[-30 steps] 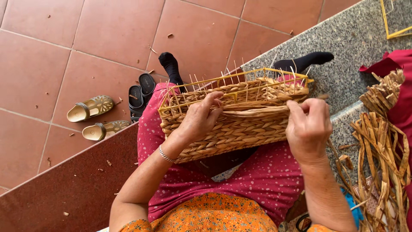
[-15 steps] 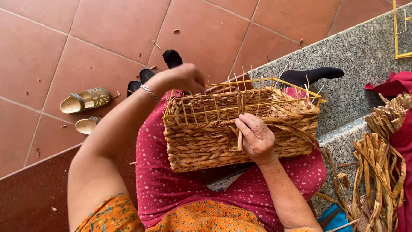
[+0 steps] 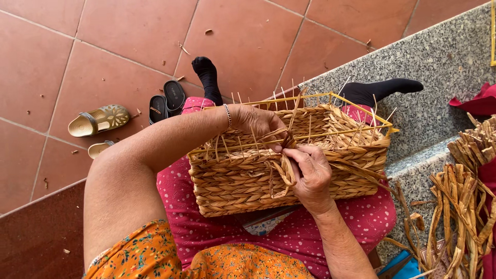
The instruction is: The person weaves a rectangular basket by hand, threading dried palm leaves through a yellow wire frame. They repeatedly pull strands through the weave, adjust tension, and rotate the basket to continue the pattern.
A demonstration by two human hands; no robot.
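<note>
Red tile floor (image 3: 119, 31) lies beyond the basket (image 3: 289, 170), with a grey stone step (image 3: 439, 57) on its far right side. The basket rests on your lap, on the pink skirt (image 3: 289, 237), half woven, with thin yellow wire uprights (image 3: 330, 98) standing above its rim.

Your left hand (image 3: 258, 121) reaches over the near rim into the basket, fingers curled around a flat dried strand (image 3: 287, 142) at the top row. Your right hand (image 3: 310, 173) presses on the basket's near outer wall, thumb and fingers pinched shut on the same strand where it loops down. Both grips are closed on the strand.

To weave this pass well, keep the strand flat as it goes between the uprights, not twisted. Pull it snug against the row below so no gap shows, but not so hard that the uprights lean inward. Steady the basket with your knees so it doesn't tip.

A bundle of spare strands (image 3: 465, 206) lies to the basket's right, within reach. Sandals (image 3: 98, 120) sit on the floor to its left.
</note>
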